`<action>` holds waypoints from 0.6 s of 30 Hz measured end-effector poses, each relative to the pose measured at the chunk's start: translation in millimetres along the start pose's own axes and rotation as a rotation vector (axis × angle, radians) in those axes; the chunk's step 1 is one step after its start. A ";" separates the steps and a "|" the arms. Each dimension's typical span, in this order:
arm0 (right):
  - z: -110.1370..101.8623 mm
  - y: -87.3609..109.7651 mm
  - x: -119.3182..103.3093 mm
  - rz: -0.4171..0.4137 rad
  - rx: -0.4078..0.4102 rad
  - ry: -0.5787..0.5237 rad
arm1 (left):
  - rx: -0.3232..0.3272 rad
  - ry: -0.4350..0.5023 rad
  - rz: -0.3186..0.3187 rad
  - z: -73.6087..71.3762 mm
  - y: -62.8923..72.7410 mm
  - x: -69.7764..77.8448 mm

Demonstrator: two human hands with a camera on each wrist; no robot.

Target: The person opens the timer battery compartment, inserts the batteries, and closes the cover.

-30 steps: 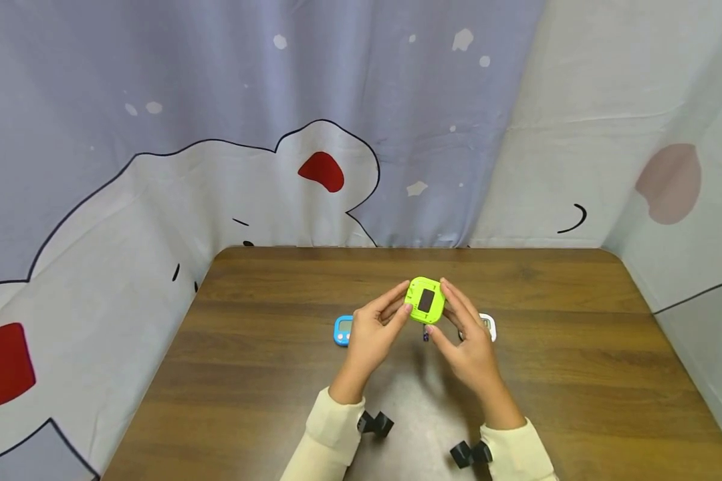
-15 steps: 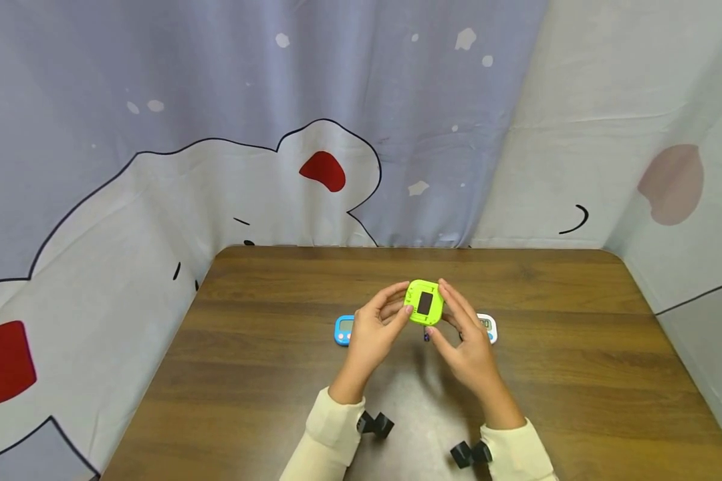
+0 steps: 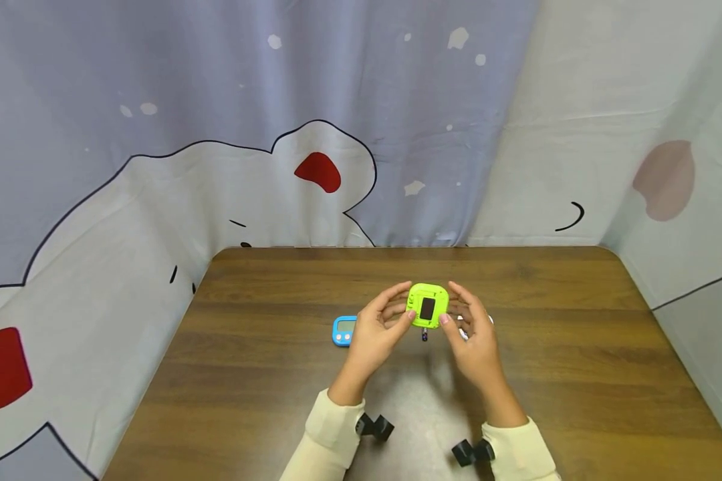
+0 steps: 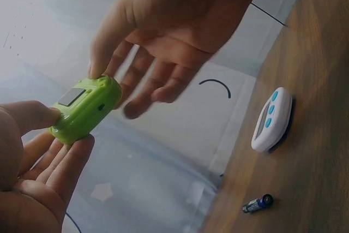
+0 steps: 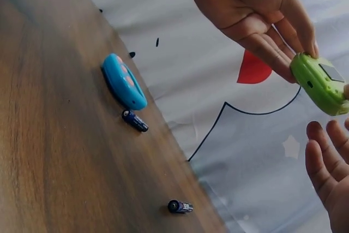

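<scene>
Lime-green plastic makes up the rounded device [image 3: 428, 305] just right of the centre of the head view, held up with its dark rectangle facing the wearer. The left hand [image 3: 373, 337] pinches its left side: thumb on the near face, other fingers behind, with only the thickness of the casing between them. The right hand [image 3: 474, 341] rests its thumb on the lower right corner, while its other fingers stand loosely spread; in the right wrist view several of them are plainly off the casing, and whether the index finger touches it I cannot tell. No brand can be read on the green casing.

Below it in the head view, one dark blue battery [image 3: 424, 335] lies on the brown wooden table [image 3: 265, 401]. The right wrist view shows two, one [image 5: 180, 207] at lower centre and the other near the blue device [image 5: 124, 82] at centre left; pale lettering on them is too small to read. The blue device has pink buttons. At the right of the left wrist view sits a white device [image 4: 272, 119] with blue buttons. Behind the table hangs a printed curtain [image 3: 216, 67].
</scene>
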State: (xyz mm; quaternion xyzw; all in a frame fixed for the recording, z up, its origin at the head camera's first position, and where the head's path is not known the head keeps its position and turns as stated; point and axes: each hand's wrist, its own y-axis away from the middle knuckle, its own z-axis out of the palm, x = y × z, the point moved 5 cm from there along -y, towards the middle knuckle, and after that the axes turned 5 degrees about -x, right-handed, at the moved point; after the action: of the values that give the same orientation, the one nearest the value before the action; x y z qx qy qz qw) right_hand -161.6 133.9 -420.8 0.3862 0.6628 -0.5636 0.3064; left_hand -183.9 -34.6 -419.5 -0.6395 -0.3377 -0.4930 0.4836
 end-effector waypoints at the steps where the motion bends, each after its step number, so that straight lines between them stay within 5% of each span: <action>1: -0.7 0.3 1.3 0.025 0.009 0.006 | -0.003 0.000 -0.003 0.6 0.0 0.2; 18: 3.0 2.7 5.1 0.099 -0.056 0.032 | -0.047 -0.031 -0.054 5.7 2.5 -1.0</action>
State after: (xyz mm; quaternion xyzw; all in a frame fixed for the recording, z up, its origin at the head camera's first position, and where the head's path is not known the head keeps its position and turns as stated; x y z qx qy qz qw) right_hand -162.0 131.9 -427.0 0.4186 0.6632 -0.5229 0.3339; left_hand -180.2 -29.9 -421.4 -0.6490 -0.3506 -0.5037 0.4497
